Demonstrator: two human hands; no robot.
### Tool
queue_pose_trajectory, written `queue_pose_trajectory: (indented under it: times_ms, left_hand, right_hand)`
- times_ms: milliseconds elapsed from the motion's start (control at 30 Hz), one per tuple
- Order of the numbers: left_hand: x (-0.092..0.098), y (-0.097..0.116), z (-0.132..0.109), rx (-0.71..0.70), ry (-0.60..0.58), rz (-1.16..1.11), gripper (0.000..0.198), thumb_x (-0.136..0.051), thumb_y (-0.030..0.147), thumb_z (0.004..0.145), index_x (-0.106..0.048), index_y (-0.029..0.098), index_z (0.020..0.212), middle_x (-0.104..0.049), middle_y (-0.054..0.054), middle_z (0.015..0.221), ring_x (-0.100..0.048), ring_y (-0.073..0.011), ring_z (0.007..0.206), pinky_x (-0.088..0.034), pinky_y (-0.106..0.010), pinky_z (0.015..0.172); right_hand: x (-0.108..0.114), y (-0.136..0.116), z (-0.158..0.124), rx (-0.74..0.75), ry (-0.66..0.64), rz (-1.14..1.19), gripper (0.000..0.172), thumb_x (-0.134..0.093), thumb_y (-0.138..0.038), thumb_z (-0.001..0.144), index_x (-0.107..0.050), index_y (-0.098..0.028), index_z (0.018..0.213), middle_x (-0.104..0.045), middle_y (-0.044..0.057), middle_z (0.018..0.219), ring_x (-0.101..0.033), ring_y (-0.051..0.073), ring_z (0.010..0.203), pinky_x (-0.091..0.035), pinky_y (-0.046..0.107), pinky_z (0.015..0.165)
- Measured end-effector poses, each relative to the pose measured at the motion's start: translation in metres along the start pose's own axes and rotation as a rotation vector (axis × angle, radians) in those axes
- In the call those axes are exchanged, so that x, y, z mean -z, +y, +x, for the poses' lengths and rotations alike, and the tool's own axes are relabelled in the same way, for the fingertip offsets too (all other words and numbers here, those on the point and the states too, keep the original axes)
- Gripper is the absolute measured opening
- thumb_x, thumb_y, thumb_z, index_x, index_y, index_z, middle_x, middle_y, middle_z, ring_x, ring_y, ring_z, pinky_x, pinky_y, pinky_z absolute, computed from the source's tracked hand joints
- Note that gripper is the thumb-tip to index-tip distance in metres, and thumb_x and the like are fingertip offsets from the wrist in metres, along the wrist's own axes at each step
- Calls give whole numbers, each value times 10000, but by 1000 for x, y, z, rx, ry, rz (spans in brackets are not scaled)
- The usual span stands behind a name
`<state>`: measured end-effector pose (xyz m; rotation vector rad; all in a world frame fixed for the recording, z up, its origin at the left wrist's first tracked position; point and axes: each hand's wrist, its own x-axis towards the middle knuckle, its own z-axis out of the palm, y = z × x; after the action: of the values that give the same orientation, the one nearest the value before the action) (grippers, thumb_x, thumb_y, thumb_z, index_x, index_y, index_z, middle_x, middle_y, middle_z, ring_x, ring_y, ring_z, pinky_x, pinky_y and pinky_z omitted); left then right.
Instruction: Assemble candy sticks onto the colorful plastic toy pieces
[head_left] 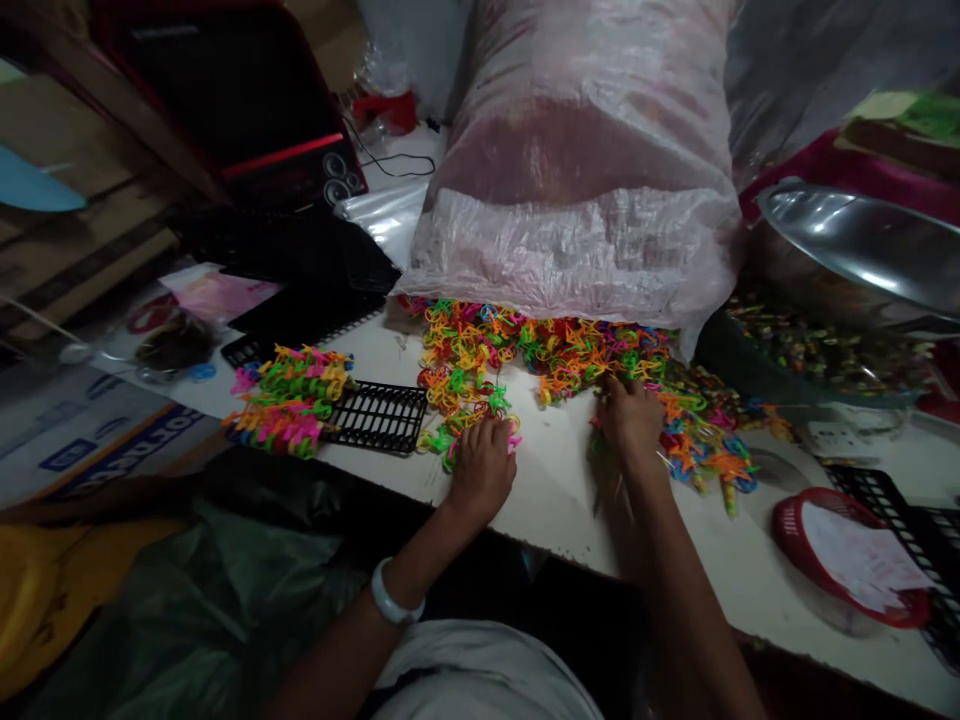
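Note:
A heap of small bright plastic ring-like pieces (pixel 547 350) spills from the mouth of a big translucent woven sack (pixel 577 250). My left hand (pixel 484 465) lies at the heap's near left, its fingers curled down over a few green and pink pieces. At the right part of the heap, my right hand (pixel 631 420) has its fingers bent together among the pieces; what they hold is hidden and slightly blurred. Left of my left hand is a black slatted plastic rack (pixel 382 415), its left part covered with rows of the same coloured pieces (pixel 289 400).
Wrapped candies (pixel 817 345) fill a dark basin at right, below a metal bowl (pixel 862 235). A red basket (pixel 851 560) holds white paper near more black racks (pixel 900 525). At back left stand a red-framed screen with speakers (pixel 232 90) and black plastic (pixel 315 260).

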<state>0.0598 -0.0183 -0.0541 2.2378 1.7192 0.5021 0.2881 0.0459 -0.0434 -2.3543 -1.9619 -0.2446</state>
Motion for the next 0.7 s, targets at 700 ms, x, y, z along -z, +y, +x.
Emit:
queue_pose_trajectory:
  times_ms: [700]
  left_hand:
    - [26, 4, -1, 625, -198, -1570, 335, -714, 398, 691, -607, 131, 863, -706, -40, 754, -672, -140, 710, -501, -249, 719]
  right_hand:
    - [6, 0, -7, 178, 46, 366, 201, -483, -206, 852, -642, -172, 971, -631, 100, 927, -527, 229, 888, -372, 339, 788]
